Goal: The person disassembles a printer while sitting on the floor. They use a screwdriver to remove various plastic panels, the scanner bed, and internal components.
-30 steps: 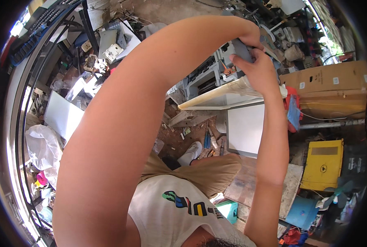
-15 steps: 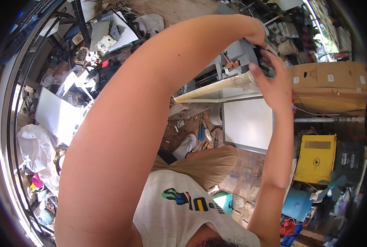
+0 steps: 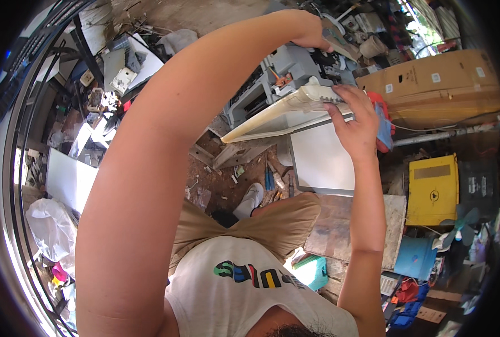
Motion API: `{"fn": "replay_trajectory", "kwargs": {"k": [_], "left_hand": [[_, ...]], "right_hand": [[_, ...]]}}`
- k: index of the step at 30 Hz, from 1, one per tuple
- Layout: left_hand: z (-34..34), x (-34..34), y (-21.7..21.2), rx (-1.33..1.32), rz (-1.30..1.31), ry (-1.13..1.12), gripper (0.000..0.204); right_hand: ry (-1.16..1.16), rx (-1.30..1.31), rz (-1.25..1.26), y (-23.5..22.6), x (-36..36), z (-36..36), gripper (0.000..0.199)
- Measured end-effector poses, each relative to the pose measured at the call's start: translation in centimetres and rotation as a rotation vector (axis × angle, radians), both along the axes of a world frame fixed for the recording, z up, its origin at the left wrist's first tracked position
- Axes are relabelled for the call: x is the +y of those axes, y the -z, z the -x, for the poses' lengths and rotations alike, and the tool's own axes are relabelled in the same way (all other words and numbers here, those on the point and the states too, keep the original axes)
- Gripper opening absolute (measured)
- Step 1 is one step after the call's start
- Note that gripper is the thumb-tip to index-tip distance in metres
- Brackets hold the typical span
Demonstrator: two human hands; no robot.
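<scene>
A long cream plastic panel (image 3: 272,115) sticks out from a grey dismantled machine (image 3: 278,76) ahead of me. My right hand (image 3: 354,121) grips the panel's right end, fingers curled over its edge. My left hand (image 3: 311,33) reaches over the top of the machine, fingers closed on a grey part there; what exactly it holds is hard to tell. My left arm crosses most of the picture.
A white flat panel (image 3: 323,157) lies below the machine. A brown cardboard box (image 3: 441,76) and a yellow case (image 3: 432,188) stand at the right. Screwdrivers (image 3: 269,180) and scraps lie on the dirt floor by my shoe (image 3: 250,199). Clutter and white sheets fill the left.
The cream panel and machine have come lower in view. My right hand has shifted from the machine's top onto the panel's right end. My left hand stays up on the machine.
</scene>
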State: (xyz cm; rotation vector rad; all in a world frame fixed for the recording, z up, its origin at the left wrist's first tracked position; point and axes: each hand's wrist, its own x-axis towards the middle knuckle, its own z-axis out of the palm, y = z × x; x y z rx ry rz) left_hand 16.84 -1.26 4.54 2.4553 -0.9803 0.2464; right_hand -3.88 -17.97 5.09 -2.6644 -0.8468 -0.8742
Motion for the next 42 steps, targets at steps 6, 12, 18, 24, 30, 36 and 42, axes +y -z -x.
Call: {"fn": "replay_trajectory", "kwargs": {"k": [6, 12, 18, 24, 30, 36, 42], "left_hand": [[-0.4, 0.8, 0.1, -0.032, -0.037, -0.009, 0.079], [2.0, 1.8, -1.6, 0.049, -0.076, -0.023, 0.076], [4.2, 2.0, -2.2, 0.024, -0.082, -0.101, 0.070], [6.1, 1.4, -2.7, -0.042, -0.160, -0.172, 0.064], [6.2, 1.5, -2.9, -0.056, -0.143, -0.194, 0.061], [5.6, 1.0, -3.6, -0.072, -0.194, -0.262, 0.059], [4.9, 0.4, -3.1, -0.145, -0.211, -0.240, 0.056]], "right_hand": [[-0.027, 0.112, -0.072, -0.9, 1.1, 0.4, 0.048], [0.119, 0.119, -0.156, -2.5, -1.0, 0.1, 0.062], [0.066, -0.055, -0.124, 2.3, -2.1, 0.4, 0.057], [-0.026, -0.092, -0.068, 2.3, -0.5, 2.2, 0.062], [-0.099, -0.083, -0.178, 2.6, 4.0, 0.3, 0.048], [-0.064, -0.142, -0.291, 2.8, 5.4, -1.6, 0.037], [-0.163, -0.140, -0.344, 3.3, 2.0, -0.3, 0.034]]}}
